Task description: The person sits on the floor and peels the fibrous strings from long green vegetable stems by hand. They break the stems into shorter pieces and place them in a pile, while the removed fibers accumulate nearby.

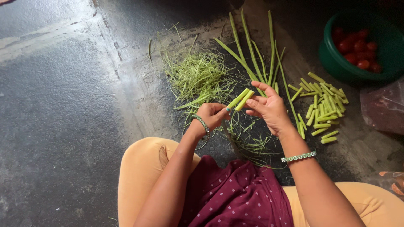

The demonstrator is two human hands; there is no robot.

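Knees (139, 168) in pale orange cloth sit nearest, with a maroon dotted garment (240, 197) between them, and both forearms reach out over the dark floor (54, 126). A green beaded bangle (299, 157) rings the right wrist; a thinner band (203, 124) rings the left.

Beyond the wrists, the left hand (210, 115) is curled, fingers drawn together and pinched on the lower end of two short green stems (241, 100). The stems lie side by side, tilted up and to the right from the left fingertips. The right hand (269, 110) is just beside them with palm up, fingers loosely spread; its thumb and forefinger touch the stems' upper part, but whether they truly clamp cannot be told.

Under and just past the fingers, thin green peel strings (248, 143) lie scattered on the floor. Left of the left fingers and farther out, a thick tangle of peelings (198, 75) is heaped. Straight beyond the right fingers, long uncut stalks (252, 50) fan away. Right of the right fingers, well apart from the hand, a pile of cut pieces (322, 105) lies on the floor.

Farthest, at the upper right, a green bowl (332, 59) holds red tomatoes (357, 50). A clear bag (385, 107) lies just below it.
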